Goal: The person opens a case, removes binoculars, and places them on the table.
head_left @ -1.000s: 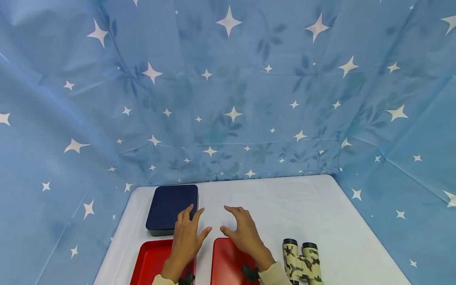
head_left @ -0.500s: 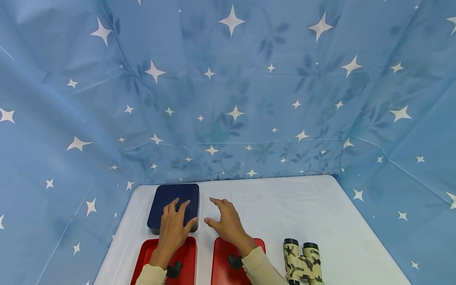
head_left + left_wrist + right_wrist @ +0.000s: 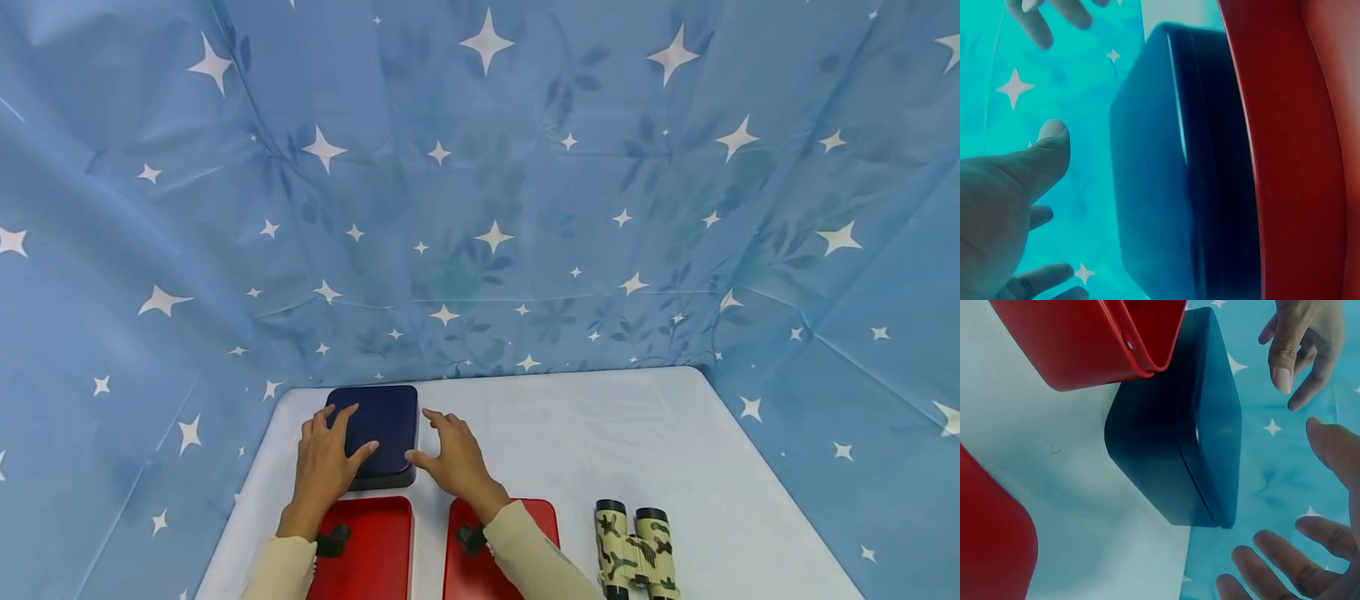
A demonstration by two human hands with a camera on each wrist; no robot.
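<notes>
A dark blue lidded box [image 3: 384, 429] stands at the back left of the table. My left hand [image 3: 322, 460] hovers by its left side, fingers spread and lightly bent, overlapping the lid's left part in the head view. Close to the right edge of the box is my right hand [image 3: 457, 462], thumb and fingers apart. Neither hand holds anything. In the right wrist view, the box [image 3: 1172, 425] has a seam under its lid, and both palms face each other. The left wrist view shows the left thumb [image 3: 1054, 147] apart from the box [image 3: 1147, 162].
An open red container [image 3: 375, 550] sits just in front of the box, under my left forearm. Beside it to the right is a second red container [image 3: 480, 575], under my right forearm. Camouflage binoculars [image 3: 637, 550] lie farther right on the white table [image 3: 735, 500]. Starry blue cloth surrounds the table.
Both hands have moved left and away from me, from above the red containers to the two sides of the blue box. The box, containers and binoculars have stayed in place.
</notes>
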